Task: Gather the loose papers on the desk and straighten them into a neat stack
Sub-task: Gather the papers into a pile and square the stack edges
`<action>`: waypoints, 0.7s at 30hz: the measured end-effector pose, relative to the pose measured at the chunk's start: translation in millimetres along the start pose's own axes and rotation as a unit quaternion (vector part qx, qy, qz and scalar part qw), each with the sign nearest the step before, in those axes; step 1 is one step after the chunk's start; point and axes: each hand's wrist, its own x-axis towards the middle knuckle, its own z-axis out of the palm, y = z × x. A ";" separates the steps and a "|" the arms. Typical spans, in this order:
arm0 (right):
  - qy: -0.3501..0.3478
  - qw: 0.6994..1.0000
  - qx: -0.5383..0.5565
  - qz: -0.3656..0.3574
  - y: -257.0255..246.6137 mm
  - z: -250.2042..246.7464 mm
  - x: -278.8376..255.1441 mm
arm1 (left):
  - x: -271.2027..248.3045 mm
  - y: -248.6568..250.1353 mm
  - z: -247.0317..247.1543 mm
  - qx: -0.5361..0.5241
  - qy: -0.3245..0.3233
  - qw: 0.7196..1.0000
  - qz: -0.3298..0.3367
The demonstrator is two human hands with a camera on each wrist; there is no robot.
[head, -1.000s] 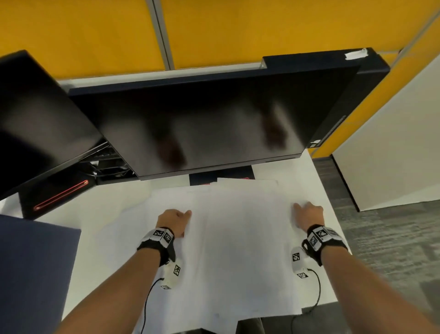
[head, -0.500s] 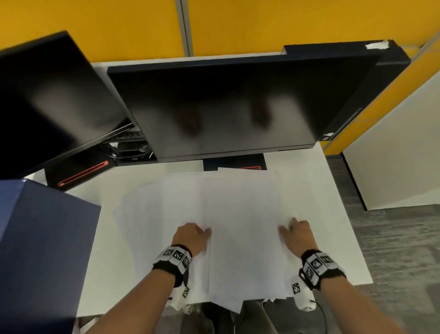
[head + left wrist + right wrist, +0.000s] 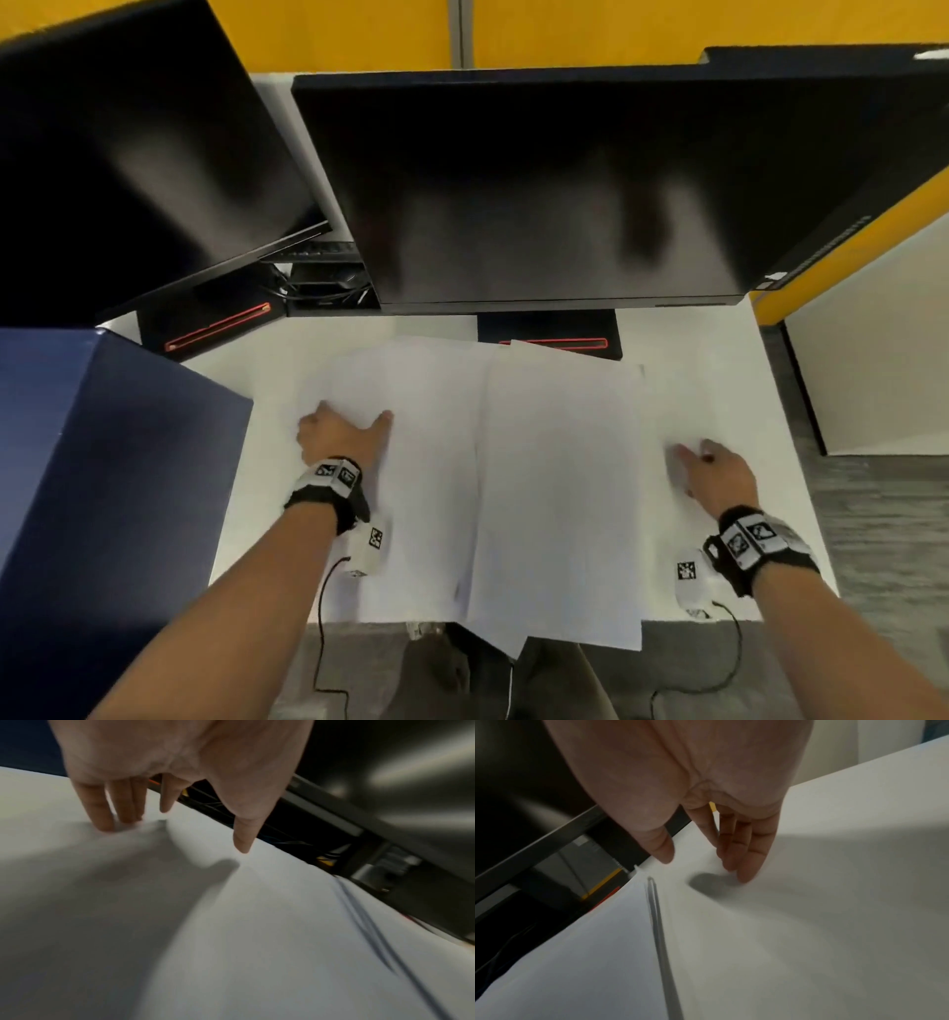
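Several white papers [image 3: 539,462] lie fanned and overlapping across the white desk [image 3: 744,390], their near corners hanging over the front edge. My left hand [image 3: 339,431] presses straight fingertips [image 3: 105,821] onto the left sheets [image 3: 231,923], thumb spread toward the middle. My right hand [image 3: 711,473] touches the desk just right of the pile with straight fingers [image 3: 746,874]; a paper edge [image 3: 659,933] runs to its left. Neither hand holds a sheet.
Two dark monitors [image 3: 565,195] [image 3: 128,164] hang over the back of the desk, their stands [image 3: 554,334] behind the papers. A dark blue box [image 3: 102,488] stands close on the left. Grey floor [image 3: 883,539] lies past the desk's right edge.
Both hands have spread apart from half a second ago: the left went out to the pile's left sheets, the right off the pile's right edge. The view has shifted too.
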 end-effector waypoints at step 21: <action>-0.051 0.998 -0.030 -0.013 -32.3 36.3 -20.3 | -5.2 -10.1 -2.4 0.059 -0.198 0.974 0.095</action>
